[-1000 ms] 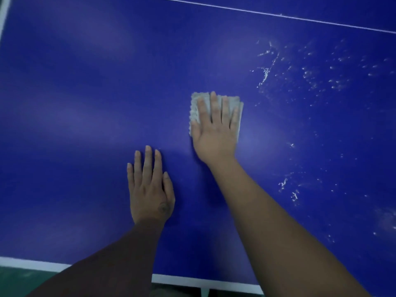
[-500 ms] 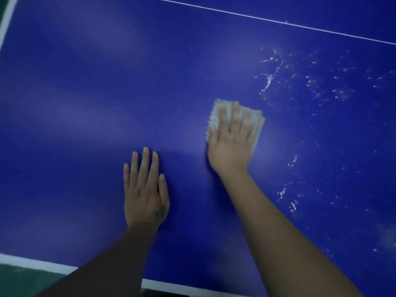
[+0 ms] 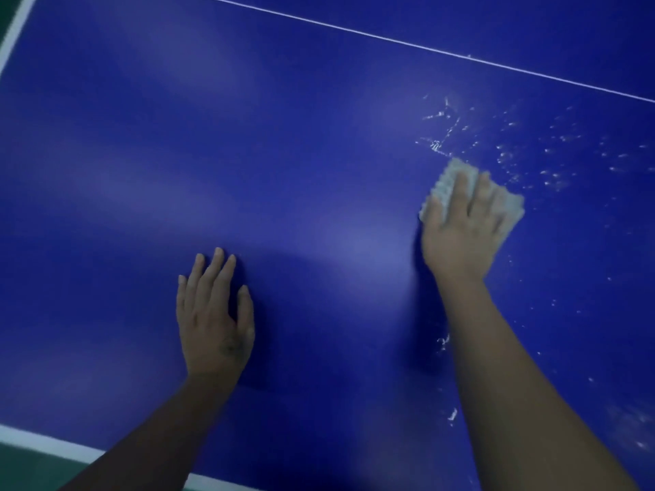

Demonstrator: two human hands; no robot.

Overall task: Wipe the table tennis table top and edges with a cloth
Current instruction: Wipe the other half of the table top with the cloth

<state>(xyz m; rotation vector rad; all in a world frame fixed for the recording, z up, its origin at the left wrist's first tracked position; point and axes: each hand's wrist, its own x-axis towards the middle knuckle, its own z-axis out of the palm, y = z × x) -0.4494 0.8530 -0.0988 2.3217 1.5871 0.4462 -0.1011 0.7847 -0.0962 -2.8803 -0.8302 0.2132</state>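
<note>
The blue table tennis table top [image 3: 283,154] fills the view. A folded light grey cloth [image 3: 447,180] lies flat on it at the right of centre. My right hand [image 3: 460,228] presses down on the cloth with straight, spread fingers and covers most of it. My left hand [image 3: 214,317] rests flat on the bare table nearer to me, fingers straight, holding nothing. White specks and smears of dirt [image 3: 553,154] spread over the table just beyond and to the right of the cloth.
The white near edge line [image 3: 53,446] runs along the bottom left, with green floor below it. A white side edge [image 3: 16,33] shows at the top left. A thin white centre line [image 3: 425,47] crosses the far table. More white specks [image 3: 444,343] lie beside my right forearm.
My right hand has slid the cloth to the right and slightly away, up to the dirty patch. My left hand has stayed flat on the table.
</note>
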